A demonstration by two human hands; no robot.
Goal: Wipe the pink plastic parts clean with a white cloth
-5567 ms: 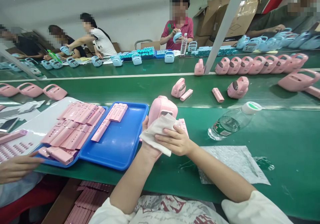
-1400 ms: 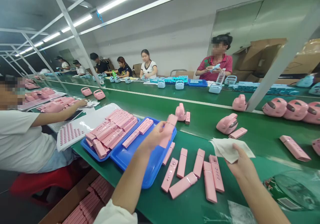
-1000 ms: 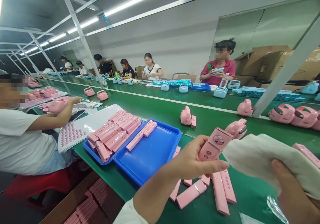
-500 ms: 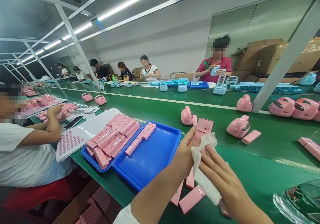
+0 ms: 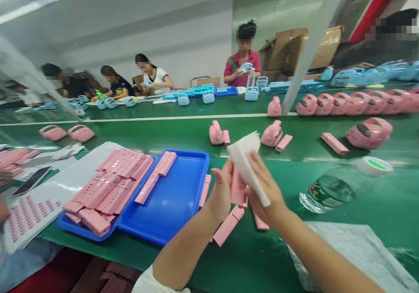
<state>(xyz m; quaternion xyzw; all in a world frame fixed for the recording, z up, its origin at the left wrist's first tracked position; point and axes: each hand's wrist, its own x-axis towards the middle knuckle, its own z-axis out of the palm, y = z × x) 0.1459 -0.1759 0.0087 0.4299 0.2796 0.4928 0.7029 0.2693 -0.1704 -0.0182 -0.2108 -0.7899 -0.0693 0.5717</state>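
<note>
The fingers of the left hand point(image 5: 223, 192) are closed around a pink case point(image 5: 237, 186), and the fingers of the right hand point(image 5: 265, 188) are pinching a white cloth point(image 5: 245, 160) against it. The case is above the green counter point(image 5: 271, 262), to the right of a blue tray point(image 5: 176, 197) which holds some similar cases point(image 5: 151, 187).

Single view, head-worn: looks forward and down from above the near edge of the green desk point(image 5: 353, 197), hands point(image 5: 221, 197) point(image 5: 262, 188) close.
</note>
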